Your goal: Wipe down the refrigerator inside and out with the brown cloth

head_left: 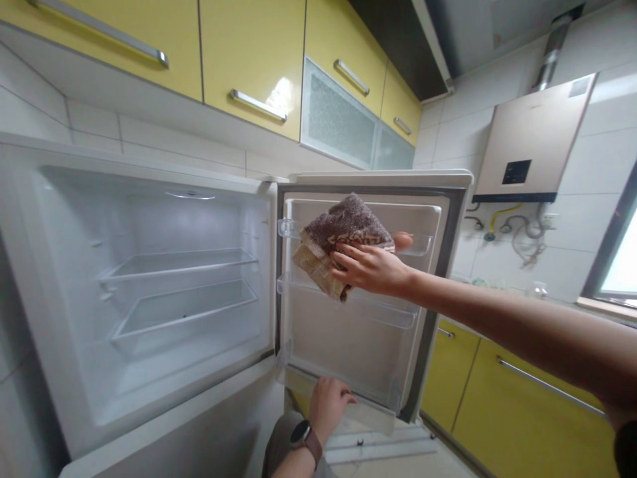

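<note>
My right hand [371, 267] is closed on a folded brown and beige towel [351, 222], which it presses toward the inner side of the open fridge door [343, 342]. The towel covers part of the upper clear door shelf [423, 245]. Beside it, an orange-brown rounded thing, like an egg [403, 240], shows on that shelf. Lower down, my left hand [328, 401], with a watch [301, 435] on its wrist, is near the door's bottom shelf [368, 411]. Its fingers are loosely bent and hold nothing that I can see; contact with the shelf is unclear.
To the left is the lit fridge compartment [189, 219] with two glass shelves [186, 309]. Yellow wall cabinets [253, 53] hang overhead, and yellow base cabinets [542, 411] stand at right. A water heater [537, 139] is on the tiled wall. White slatted pieces [383, 446] lie below the door.
</note>
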Demonstrator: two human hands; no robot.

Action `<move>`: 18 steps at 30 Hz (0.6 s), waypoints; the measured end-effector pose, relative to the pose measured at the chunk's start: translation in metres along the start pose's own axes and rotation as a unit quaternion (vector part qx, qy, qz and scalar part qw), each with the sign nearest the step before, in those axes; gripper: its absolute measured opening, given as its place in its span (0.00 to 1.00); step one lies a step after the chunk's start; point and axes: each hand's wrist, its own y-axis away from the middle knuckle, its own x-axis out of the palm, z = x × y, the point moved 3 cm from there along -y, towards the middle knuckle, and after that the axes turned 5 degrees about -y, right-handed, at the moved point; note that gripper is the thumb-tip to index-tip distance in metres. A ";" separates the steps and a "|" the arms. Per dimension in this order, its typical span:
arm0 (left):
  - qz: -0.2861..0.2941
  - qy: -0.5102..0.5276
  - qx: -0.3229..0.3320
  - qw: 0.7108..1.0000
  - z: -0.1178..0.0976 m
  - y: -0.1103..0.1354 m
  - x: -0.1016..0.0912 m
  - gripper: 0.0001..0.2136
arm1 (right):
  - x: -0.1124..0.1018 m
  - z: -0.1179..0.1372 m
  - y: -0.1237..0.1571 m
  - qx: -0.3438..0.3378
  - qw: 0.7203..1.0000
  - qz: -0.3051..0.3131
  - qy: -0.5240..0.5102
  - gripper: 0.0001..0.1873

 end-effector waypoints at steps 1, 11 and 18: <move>0.004 0.002 0.003 1.000 0.000 0.000 0.001 0.06 | 0.000 0.005 0.001 -0.002 1.000 -0.003 -0.008 0.13; 0.008 0.007 0.024 1.000 0.003 -0.002 0.002 0.12 | 0.040 0.016 0.012 0.213 0.925 0.198 -0.244 0.22; 0.027 0.000 0.031 0.999 0.002 -0.001 0.002 0.13 | 0.083 0.017 0.018 0.381 0.760 0.313 -0.423 0.21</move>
